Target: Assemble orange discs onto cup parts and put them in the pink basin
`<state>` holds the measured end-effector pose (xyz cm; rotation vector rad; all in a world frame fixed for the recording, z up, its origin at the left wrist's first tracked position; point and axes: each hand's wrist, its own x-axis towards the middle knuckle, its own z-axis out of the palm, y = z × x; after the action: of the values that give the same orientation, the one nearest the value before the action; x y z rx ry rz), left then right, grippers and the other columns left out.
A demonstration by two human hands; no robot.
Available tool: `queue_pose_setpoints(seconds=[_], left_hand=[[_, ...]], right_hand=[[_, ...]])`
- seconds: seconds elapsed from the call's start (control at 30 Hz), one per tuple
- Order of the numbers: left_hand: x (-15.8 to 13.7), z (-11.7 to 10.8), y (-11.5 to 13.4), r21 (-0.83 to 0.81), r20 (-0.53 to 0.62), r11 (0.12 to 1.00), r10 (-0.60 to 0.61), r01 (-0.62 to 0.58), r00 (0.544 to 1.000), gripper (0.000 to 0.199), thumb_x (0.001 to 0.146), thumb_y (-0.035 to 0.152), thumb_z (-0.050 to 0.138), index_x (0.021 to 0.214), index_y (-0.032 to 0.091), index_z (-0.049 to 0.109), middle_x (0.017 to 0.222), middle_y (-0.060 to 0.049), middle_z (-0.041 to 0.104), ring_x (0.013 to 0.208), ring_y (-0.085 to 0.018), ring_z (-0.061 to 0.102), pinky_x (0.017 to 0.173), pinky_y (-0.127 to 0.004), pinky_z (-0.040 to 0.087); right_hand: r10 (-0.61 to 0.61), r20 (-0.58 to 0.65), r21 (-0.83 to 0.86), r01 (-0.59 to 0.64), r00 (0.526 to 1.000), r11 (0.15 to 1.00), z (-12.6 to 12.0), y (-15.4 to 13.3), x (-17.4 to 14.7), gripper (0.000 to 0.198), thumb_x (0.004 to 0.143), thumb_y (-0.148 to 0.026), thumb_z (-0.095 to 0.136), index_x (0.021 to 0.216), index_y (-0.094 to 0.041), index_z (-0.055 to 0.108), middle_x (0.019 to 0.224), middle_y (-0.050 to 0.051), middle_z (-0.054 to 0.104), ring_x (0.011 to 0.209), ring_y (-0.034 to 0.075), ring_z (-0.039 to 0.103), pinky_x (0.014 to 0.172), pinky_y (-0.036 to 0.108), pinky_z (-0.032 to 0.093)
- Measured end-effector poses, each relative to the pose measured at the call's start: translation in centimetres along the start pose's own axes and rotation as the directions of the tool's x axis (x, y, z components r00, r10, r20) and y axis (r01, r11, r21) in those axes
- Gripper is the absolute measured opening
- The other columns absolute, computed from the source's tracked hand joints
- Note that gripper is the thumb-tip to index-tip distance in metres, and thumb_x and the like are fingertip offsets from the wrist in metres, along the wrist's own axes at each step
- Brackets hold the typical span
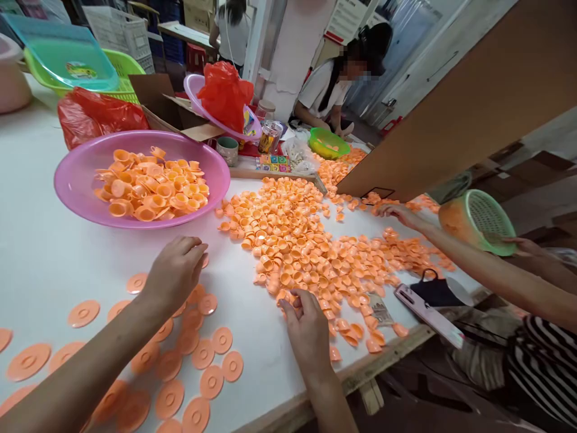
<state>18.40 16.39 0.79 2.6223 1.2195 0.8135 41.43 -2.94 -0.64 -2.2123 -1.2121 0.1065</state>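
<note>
My left hand [178, 267] is above the far end of the orange toy saucers [169, 398], fingers curled together; I can't tell whether they grip one. My right hand [308, 328] has thumb and fingertips nearly meeting at the near side of the heaped toy teacups [288, 231]; whether one is pinched, I can't tell. A careless forearm sweep could knock loose cups over the table edge [383, 359].

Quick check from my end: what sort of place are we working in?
Probably a small workshop: a heap of small orange cups and scattered orange discs cover much of a white table, and another person's hand reaches in beside the heap.
</note>
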Motion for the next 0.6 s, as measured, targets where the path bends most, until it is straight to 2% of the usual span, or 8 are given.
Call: queue_pose_setpoints(seconds=[0.07, 0.13, 0.2, 0.27, 0.33, 0.4, 0.53, 0.6], left_hand=[[-0.3, 1.2, 0.0, -0.027, 0.17, 0.995, -0.092, 0.098, 0.981, 0.022, 0.086, 0.018, 0.045, 0.085, 0.017, 0.067, 0.098, -0.014, 0.065, 0.094, -0.028, 0.056, 0.079, -0.041, 0.046], [-0.8, 2.2, 1.1, -0.071, 0.276, 0.982, -0.152, 0.178, 0.949, 0.022, 0.083, 0.016, 0.044, 0.075, 0.018, 0.064, 0.09, -0.011, 0.063, 0.089, -0.026, 0.055, 0.074, -0.036, 0.044], [-1.7, 2.8, 3.2, -0.198, 0.371, 0.955, -0.136, 0.222, 0.918, 0.019, 0.08, 0.016, 0.045, 0.07, 0.02, 0.061, 0.083, -0.007, 0.059, 0.082, -0.021, 0.053, 0.069, -0.031, 0.042], [-2.9, 3.2, 5.9, -0.336, 0.458, 0.911, -0.065, 0.24, 0.887, 0.013, 0.074, 0.015, 0.049, 0.067, 0.021, 0.058, 0.081, -0.004, 0.057, 0.076, -0.018, 0.051, 0.065, -0.029, 0.039], [-4.1, 3.7, 8.1, -0.422, 0.498, 0.88, 0.022, 0.22, 0.867, 0.012, 0.072, 0.012, 0.05, 0.066, 0.021, 0.056, 0.08, -0.002, 0.055, 0.075, -0.017, 0.048, 0.064, -0.028, 0.036], [-5.2, 4.2, 9.3, -0.441, 0.507, 0.876, 0.063, 0.195, 0.86, 0.012, 0.073, 0.011, 0.048, 0.067, 0.02, 0.055, 0.081, -0.001, 0.052, 0.076, -0.016, 0.047, 0.065, -0.028, 0.034], [-6.3, 5.5, 9.3, -0.465, 0.524, 0.855, 0.056, 0.23, 0.85, 0.01, 0.077, 0.013, 0.049, 0.071, 0.019, 0.055, 0.086, -0.002, 0.049, 0.077, -0.015, 0.047, 0.065, -0.026, 0.035], [-6.5, 5.8, 9.1, -0.489, 0.54, 0.829, 0.042, 0.272, 0.841, 0.014, 0.078, 0.012, 0.047, 0.07, 0.018, 0.056, 0.085, -0.001, 0.049, 0.076, -0.015, 0.048, 0.065, -0.026, 0.036]], right_hand=[[0.025, 0.037, -0.043, -0.024, 0.999, 0.999, 0.1, 0.1, 0.4, 0.023, 0.087, -0.036, 0.056, 0.097, -0.017, 0.067, 0.079, 0.006, 0.066, 0.068, 0.02, 0.061, 0.063, 0.031, 0.047], [0.04, 0.078, -0.069, -0.035, 0.996, 0.997, -0.1, 0.1, 0.6, 0.02, 0.086, -0.029, 0.053, 0.093, -0.017, 0.068, 0.078, 0.006, 0.068, 0.068, 0.02, 0.062, 0.065, 0.031, 0.047], [0.062, 0.091, -0.068, -0.056, 0.994, 0.996, -0.5, 0.0, 0.6, 0.018, 0.082, -0.023, 0.051, 0.085, -0.018, 0.068, 0.075, 0.006, 0.068, 0.066, 0.02, 0.062, 0.062, 0.03, 0.045], [0.102, 0.111, 0.01, -0.103, 0.989, 0.995, -0.9, -0.4, 0.4, 0.016, 0.079, -0.022, 0.052, 0.077, -0.019, 0.068, 0.07, 0.004, 0.067, 0.062, 0.018, 0.06, 0.058, 0.028, 0.044], [0.139, 0.195, 0.162, -0.172, 0.971, 0.972, -1.1, -1.0, 0.0, 0.014, 0.079, -0.025, 0.055, 0.075, -0.019, 0.067, 0.065, 0.002, 0.066, 0.058, 0.016, 0.059, 0.054, 0.025, 0.044], [0.159, 0.315, 0.292, -0.255, 0.936, 0.922, -0.7, -1.6, -0.6, 0.014, 0.08, -0.028, 0.057, 0.074, -0.019, 0.066, 0.062, 0.0, 0.065, 0.053, 0.015, 0.057, 0.05, 0.023, 0.044], [0.222, 0.456, 0.363, -0.408, 0.862, 0.838, 1.4, -2.5, -1.3, 0.013, 0.079, -0.028, 0.058, 0.072, -0.019, 0.062, 0.056, -0.003, 0.06, 0.043, 0.011, 0.05, 0.041, 0.021, 0.037], [0.234, 0.47, 0.379, -0.434, 0.851, 0.818, 2.4, -2.9, -1.4, 0.014, 0.079, -0.03, 0.058, 0.071, -0.019, 0.06, 0.053, -0.004, 0.058, 0.041, 0.011, 0.048, 0.04, 0.021, 0.035]])
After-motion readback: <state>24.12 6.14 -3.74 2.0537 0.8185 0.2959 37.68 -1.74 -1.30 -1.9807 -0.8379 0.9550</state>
